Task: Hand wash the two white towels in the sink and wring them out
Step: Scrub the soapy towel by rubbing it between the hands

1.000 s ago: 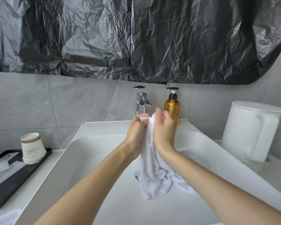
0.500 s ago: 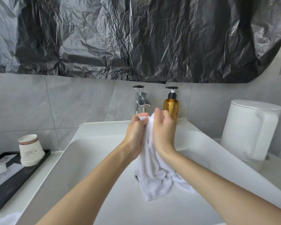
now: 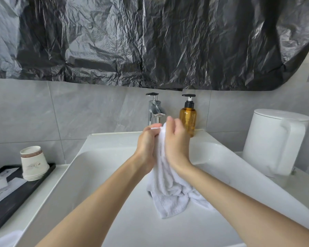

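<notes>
Over the middle of the white sink [image 3: 100, 166], a person holds up one white towel [image 3: 168, 193] with both hands. The left hand [image 3: 147, 143] has its fingers curled tight round the top of the towel, like a fist. The right hand [image 3: 177, 141] is pressed against the other side of the same bunch, with its fingers bent over it. Its fingertips are blurry, so I cannot tell just how they lie. The two hands sit side by side with the towel squeezed between them.

From the hands the towel hangs down toward 6 o'clock. Its bottom end lies crumpled on the sink floor, just under the right wrist.

At 9 o'clock from the hands a stack of paper cups [image 3: 34, 163] stands upside down on a black tray [image 3: 11, 202]. The cups have a brown band and a faint print that is too small to read. The papers on the tray are too small to read as well.

The tap [image 3: 154, 108] is at 12 o'clock, just behind the hands. A brown soap bottle [image 3: 188, 120] with a black pump stands at 1 o'clock. A white kettle [image 3: 273, 141] stands at 3 o'clock. A bit of white cloth [image 3: 5, 239] shows down at 7 o'clock, and I cannot tell if it is the other towel.
</notes>
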